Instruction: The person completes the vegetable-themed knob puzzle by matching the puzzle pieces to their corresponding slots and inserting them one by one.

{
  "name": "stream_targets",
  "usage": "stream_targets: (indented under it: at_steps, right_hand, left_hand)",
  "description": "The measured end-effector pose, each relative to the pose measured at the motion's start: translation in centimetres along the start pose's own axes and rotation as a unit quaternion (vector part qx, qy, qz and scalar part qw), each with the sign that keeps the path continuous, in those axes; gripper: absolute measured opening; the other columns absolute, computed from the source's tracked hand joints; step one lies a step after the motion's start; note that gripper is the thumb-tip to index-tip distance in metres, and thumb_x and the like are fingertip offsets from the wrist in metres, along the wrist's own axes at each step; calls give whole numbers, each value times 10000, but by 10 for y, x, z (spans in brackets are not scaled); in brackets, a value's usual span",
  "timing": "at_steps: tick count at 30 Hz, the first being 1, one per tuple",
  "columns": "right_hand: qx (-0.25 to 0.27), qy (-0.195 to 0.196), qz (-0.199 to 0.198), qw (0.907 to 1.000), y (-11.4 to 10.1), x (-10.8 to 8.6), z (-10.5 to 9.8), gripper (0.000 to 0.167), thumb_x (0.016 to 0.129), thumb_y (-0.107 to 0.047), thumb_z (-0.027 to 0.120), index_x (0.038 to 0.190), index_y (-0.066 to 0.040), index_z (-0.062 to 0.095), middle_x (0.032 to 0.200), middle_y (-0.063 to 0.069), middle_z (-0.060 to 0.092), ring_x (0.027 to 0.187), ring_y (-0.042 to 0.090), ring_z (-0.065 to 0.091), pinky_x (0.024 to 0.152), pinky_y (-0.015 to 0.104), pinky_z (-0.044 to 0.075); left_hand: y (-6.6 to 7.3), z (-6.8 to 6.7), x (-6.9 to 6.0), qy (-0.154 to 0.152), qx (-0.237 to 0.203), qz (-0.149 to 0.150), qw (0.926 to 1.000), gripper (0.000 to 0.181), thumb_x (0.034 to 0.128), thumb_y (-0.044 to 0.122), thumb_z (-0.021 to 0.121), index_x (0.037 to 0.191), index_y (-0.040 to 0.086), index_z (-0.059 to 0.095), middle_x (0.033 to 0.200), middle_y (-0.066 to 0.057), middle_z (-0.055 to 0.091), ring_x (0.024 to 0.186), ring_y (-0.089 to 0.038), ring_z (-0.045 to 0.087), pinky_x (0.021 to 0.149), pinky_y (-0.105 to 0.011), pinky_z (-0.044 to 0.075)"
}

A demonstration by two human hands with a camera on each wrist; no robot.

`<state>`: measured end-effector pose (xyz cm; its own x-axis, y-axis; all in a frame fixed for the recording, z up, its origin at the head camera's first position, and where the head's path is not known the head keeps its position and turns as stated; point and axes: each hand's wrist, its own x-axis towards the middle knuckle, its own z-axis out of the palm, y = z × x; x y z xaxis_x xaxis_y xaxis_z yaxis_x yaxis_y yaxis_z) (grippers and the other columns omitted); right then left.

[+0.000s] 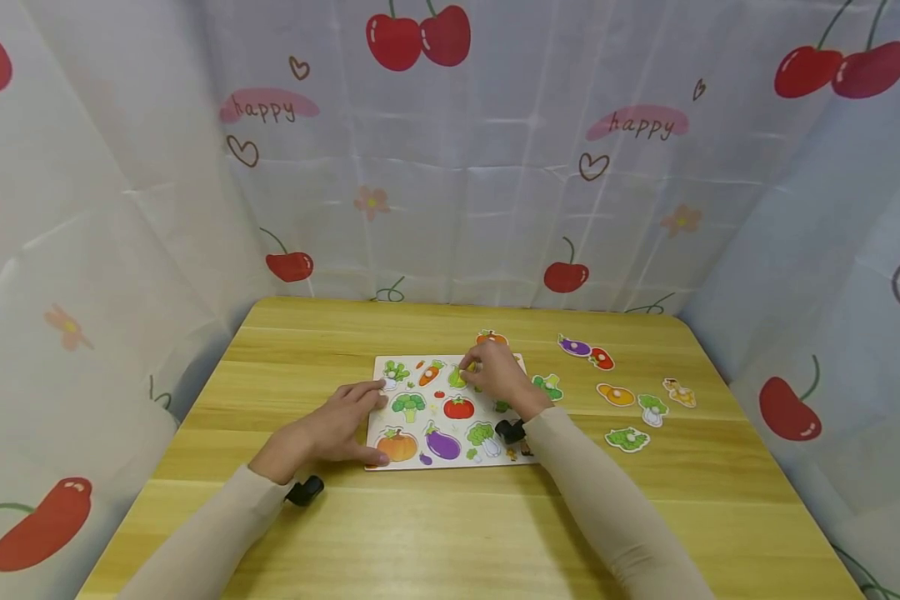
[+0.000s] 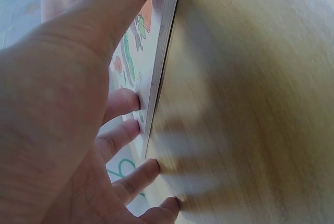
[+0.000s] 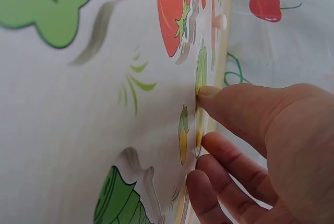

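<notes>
A white vegetable puzzle board point(image 1: 431, 408) lies flat on the table. My right hand point(image 1: 497, 377) is over its far edge; thumb and fingers pinch a green and yellow corn-like puzzle piece point(image 3: 200, 78) against the board. How fully the piece sits in its slot is hard to tell. My left hand point(image 1: 337, 423) rests at the board's left edge with fingers spread. Its thumb touches the near left corner, by the pumpkin picture point(image 1: 397, 445); two fingertips in the left wrist view extend past the board point(image 2: 156, 78). A carrot point(image 1: 430, 374) and a tomato point(image 1: 459, 407) show nearby on the board.
Loose pieces lie right of the board: an eggplant point(image 1: 574, 347), a red vegetable point(image 1: 602, 358), broccoli point(image 1: 547, 386), an orange oval one point(image 1: 616, 395), bok choy point(image 1: 653, 410), lettuce point(image 1: 627, 439) and a yellowish one point(image 1: 679, 392). An orange piece point(image 1: 491, 337) lies behind the board. Curtains point(image 1: 457, 200) surround the table.
</notes>
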<state>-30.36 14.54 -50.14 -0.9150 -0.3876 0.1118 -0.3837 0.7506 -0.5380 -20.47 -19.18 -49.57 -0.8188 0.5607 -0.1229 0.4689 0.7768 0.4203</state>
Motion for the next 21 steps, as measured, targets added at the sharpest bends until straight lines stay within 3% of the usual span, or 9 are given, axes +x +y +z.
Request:
stream_targets:
  at_steps: [9,21]
  right_hand:
    - [14,4,135,9999,-2,-1,1,73,1056,-130,876,1092,-78,914,1160,95,849,954,202,684,857,375,601]
    - [92,-8,151,9998,0,-1,-1,86,1065,-149,872,1102,-82,912,1164,94,841,1086,252,738,976,463,648]
  left_hand:
    - [1,-1,0,7,3,67,10000,988,954,579,954,1654,24,533,1887,-247,337,1707,-557,355,1381,-734,387]
    - [0,-1,0,5,-28,69,10000,989,950,579,958,1649,21,536,1888,-253,333,1713,-557,346,1387,-737,373]
